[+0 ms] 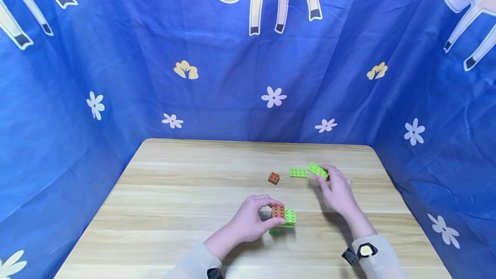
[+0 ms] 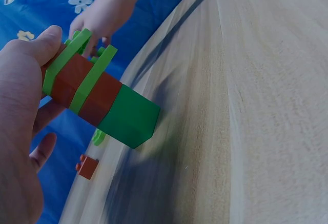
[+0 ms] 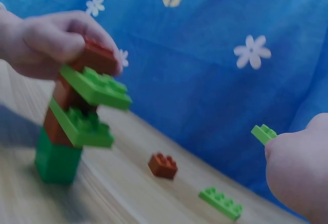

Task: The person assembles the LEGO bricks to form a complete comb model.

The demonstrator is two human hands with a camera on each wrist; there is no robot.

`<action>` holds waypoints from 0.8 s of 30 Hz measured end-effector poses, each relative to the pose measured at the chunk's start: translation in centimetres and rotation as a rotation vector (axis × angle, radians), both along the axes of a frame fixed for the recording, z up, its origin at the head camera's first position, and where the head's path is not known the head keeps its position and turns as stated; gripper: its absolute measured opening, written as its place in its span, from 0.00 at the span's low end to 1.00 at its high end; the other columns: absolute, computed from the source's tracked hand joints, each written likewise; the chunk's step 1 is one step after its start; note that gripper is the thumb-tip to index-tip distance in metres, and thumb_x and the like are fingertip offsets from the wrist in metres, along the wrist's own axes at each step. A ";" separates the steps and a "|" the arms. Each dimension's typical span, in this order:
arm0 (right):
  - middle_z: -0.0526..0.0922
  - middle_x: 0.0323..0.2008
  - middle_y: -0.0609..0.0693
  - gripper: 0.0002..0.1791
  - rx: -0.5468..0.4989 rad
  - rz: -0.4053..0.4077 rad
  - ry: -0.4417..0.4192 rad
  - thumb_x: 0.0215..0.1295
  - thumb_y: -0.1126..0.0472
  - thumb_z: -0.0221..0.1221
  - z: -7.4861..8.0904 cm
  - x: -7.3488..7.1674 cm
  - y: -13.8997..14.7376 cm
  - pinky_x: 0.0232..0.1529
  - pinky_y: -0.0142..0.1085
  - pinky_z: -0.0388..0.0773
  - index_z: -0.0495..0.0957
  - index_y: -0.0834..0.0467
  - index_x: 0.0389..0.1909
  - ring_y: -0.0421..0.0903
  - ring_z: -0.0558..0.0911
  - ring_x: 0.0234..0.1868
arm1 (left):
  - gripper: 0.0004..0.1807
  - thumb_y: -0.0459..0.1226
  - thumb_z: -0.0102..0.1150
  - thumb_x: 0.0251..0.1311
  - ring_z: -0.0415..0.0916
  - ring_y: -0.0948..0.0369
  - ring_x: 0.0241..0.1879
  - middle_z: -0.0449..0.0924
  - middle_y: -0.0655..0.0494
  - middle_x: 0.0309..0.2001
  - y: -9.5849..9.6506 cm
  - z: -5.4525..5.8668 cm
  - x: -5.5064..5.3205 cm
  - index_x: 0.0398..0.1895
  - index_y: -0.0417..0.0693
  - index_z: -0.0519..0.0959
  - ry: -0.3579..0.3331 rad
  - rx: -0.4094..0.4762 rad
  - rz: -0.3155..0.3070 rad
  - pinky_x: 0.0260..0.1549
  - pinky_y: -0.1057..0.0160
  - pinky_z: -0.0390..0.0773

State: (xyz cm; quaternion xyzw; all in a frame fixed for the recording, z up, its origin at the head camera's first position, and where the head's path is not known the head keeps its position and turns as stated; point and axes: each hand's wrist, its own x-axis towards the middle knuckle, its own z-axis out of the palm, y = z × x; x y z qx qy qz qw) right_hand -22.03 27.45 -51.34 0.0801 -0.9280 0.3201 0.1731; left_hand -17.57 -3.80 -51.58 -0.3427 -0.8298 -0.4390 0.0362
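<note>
My left hand (image 1: pixel 252 221) grips the brown top brick (image 1: pixel 278 211) of a brick tower between thumb and fingers. From the bottom up, the tower has a dark green brick (image 3: pixel 57 155), then brown bricks alternating with two lime plates (image 3: pixel 97 88) that jut to one side. Over the far right of the table, my right hand (image 1: pixel 339 190) pinches a lime eight-stud plate (image 1: pixel 317 169), tilted, by its right end. A bit of brown shows beside those fingertips. Most of that plate is hidden by the hand in the right wrist view.
A loose brown four-stud brick (image 1: pixel 274 178) lies on the wooden table (image 1: pixel 186 184) beyond the tower. Just right of it lies another lime plate (image 1: pixel 298 173), close to the one in my right hand. Blue patterned cloth (image 1: pixel 232 76) hangs around the table's back and sides.
</note>
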 end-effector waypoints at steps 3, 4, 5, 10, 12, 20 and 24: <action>0.83 0.48 0.53 0.21 -0.007 0.045 0.054 0.79 0.56 0.60 0.9 0.6 -0.7 0.45 0.48 0.59 0.76 0.63 0.65 0.50 0.79 0.45 | 0.25 0.59 0.72 0.62 0.80 0.70 0.50 0.84 0.77 0.47 0.0 0.0 0.0 0.54 0.55 0.88 -0.001 0.007 -0.002 0.58 0.54 0.75; 0.83 0.48 0.53 0.20 -0.006 0.062 0.073 0.79 0.57 0.60 1.2 0.8 -1.0 0.45 0.47 0.59 0.76 0.63 0.64 0.49 0.79 0.45 | 0.25 0.59 0.72 0.61 0.80 0.70 0.50 0.84 0.77 0.47 0.0 0.0 0.1 0.54 0.55 0.88 -0.003 0.009 -0.002 0.58 0.54 0.75; 0.83 0.47 0.52 0.20 -0.009 0.079 0.090 0.79 0.57 0.61 1.4 1.0 -1.2 0.45 0.47 0.58 0.77 0.63 0.64 0.49 0.79 0.45 | 0.25 0.59 0.73 0.61 0.80 0.70 0.50 0.84 0.77 0.47 0.0 0.0 0.1 0.54 0.55 0.88 -0.004 0.011 -0.002 0.58 0.54 0.75; 0.83 0.46 0.49 0.19 0.003 0.150 0.151 0.78 0.58 0.62 2.5 2.0 -2.3 0.44 0.45 0.57 0.78 0.62 0.64 0.46 0.79 0.44 | 0.26 0.59 0.73 0.61 0.80 0.70 0.50 0.84 0.77 0.48 0.1 0.0 0.0 0.54 0.55 0.88 -0.016 0.017 0.000 0.57 0.54 0.75; 0.83 0.46 0.48 0.20 0.010 0.170 0.162 0.78 0.58 0.62 2.8 2.3 -2.7 0.45 0.45 0.58 0.78 0.62 0.64 0.44 0.78 0.44 | 0.26 0.59 0.73 0.61 0.80 0.70 0.50 0.84 0.76 0.48 0.1 0.0 0.0 0.54 0.55 0.88 -0.018 0.019 -0.001 0.58 0.54 0.75; 0.83 0.49 0.43 0.20 0.016 0.225 0.146 0.78 0.56 0.61 3.7 3.6 -3.6 0.46 0.44 0.58 0.78 0.60 0.65 0.40 0.77 0.44 | 0.23 0.58 0.74 0.60 0.81 0.69 0.50 0.85 0.77 0.47 0.1 -0.1 0.1 0.54 0.61 0.87 -0.027 0.032 0.005 0.59 0.52 0.75; 0.83 0.51 0.44 0.21 0.023 0.238 0.136 0.78 0.55 0.61 3.8 4.1 -4.0 0.46 0.44 0.58 0.77 0.60 0.66 0.40 0.77 0.45 | 0.23 0.59 0.73 0.60 0.81 0.69 0.50 0.85 0.77 0.48 0.1 -0.2 0.2 0.54 0.61 0.87 -0.036 0.034 0.008 0.59 0.51 0.75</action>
